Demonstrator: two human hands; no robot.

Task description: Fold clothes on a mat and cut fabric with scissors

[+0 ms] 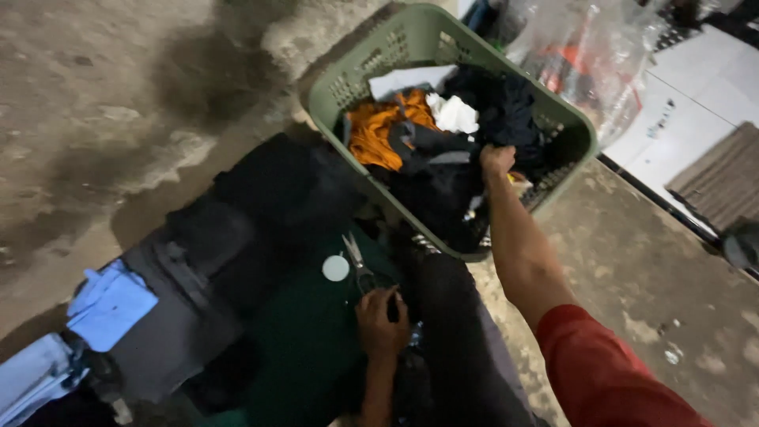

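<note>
Scissors (360,269) lie under the left hand (381,320), whose fingers curl shut over their handles, blades pointing toward a white round disc (335,268) on dark green cloth (304,348). The right hand (497,160) reaches into the green laundry basket (348,87) and is clenched on black clothing (498,111), near an orange garment (379,130). Folded grey and pale blue clothes (111,304) lie on the concrete floor (95,103)
</note>
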